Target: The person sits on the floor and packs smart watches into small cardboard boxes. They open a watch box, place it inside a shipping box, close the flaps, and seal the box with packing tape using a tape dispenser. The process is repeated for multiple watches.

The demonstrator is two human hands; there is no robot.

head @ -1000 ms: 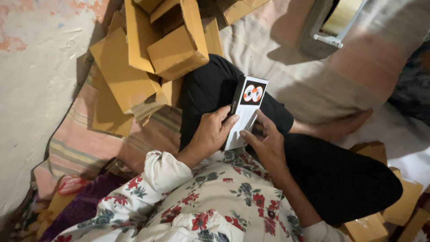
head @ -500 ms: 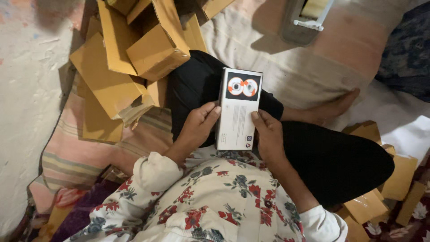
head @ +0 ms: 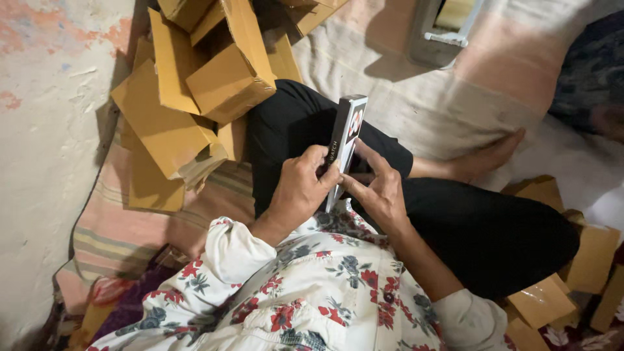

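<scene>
I hold a long, flat product box [head: 345,138] over my lap, turned on edge so its dark side faces me and its white front faces right. My left hand [head: 300,187] grips the box's lower left side, thumb across the dark edge. My right hand [head: 379,188] holds the lower right side, fingers against the white face. I sit cross-legged in black trousers [head: 455,221] and a floral shirt, one bare foot [head: 487,156] stretched out to the right.
A heap of brown cardboard boxes [head: 195,84] lies at upper left beside a pale wall [head: 45,130]. More small cardboard boxes [head: 559,286] lie at lower right. A striped mat [head: 136,221] and beige cloth [head: 390,71] cover the floor.
The product box has turned from lying face-up toward me to standing on its edge. Both hands stayed at its lower end.
</scene>
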